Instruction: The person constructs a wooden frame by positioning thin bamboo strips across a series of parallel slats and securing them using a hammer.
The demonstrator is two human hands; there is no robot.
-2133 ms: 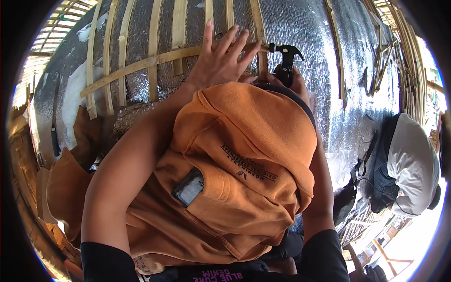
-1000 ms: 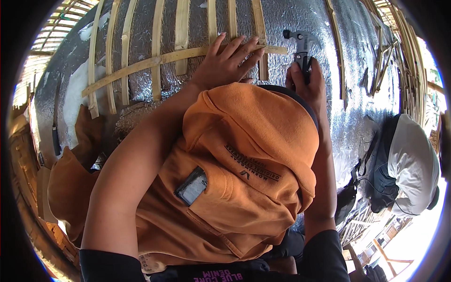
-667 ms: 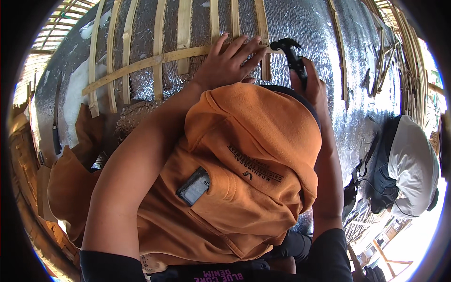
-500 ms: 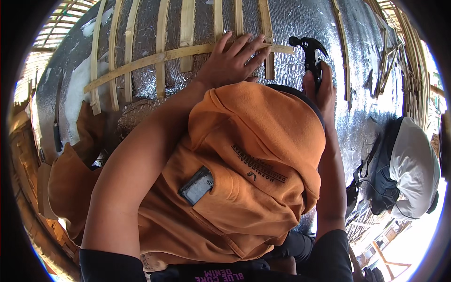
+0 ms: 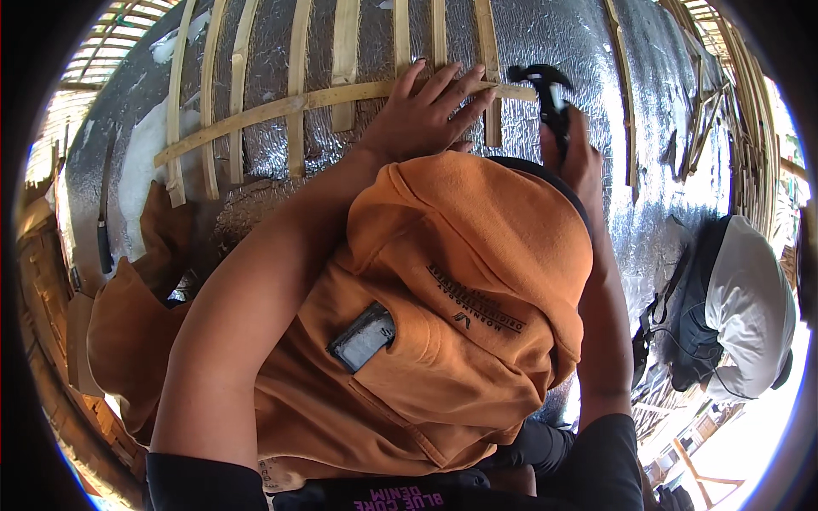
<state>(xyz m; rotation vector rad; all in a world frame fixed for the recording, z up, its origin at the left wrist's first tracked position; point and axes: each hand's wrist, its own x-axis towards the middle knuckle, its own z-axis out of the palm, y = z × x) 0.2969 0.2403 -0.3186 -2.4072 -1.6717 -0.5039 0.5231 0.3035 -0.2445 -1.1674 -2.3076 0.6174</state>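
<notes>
My left hand (image 5: 430,111) lies with spread fingers across a thin wooden cross strip (image 5: 349,91), near its right end and over several upright slats (image 5: 298,68). The hand's thumb side is partly hidden. My right hand (image 5: 579,153) is closed around a black claw hammer (image 5: 554,106), slightly blurred. Its head is beside the right end of the strip; I cannot tell whether they touch. Behind the slats is a crinkled silver foil sheet (image 5: 520,128). An orange hooded garment (image 5: 477,230) fills the space between my forearms, with a dark phone-like device (image 5: 362,338) in its pocket.
A person in a white top (image 5: 750,298) bends over at the right. A separate slat (image 5: 624,102) runs down the foil there. A dark-handled tool (image 5: 104,243) lies at the far left. Bundled thin poles (image 5: 750,145) line the right edge.
The hammer and my right hand have shifted left, bringing the head nearer the strip's end. My left hand stays on the strip, with a slight shift of the whole view.
</notes>
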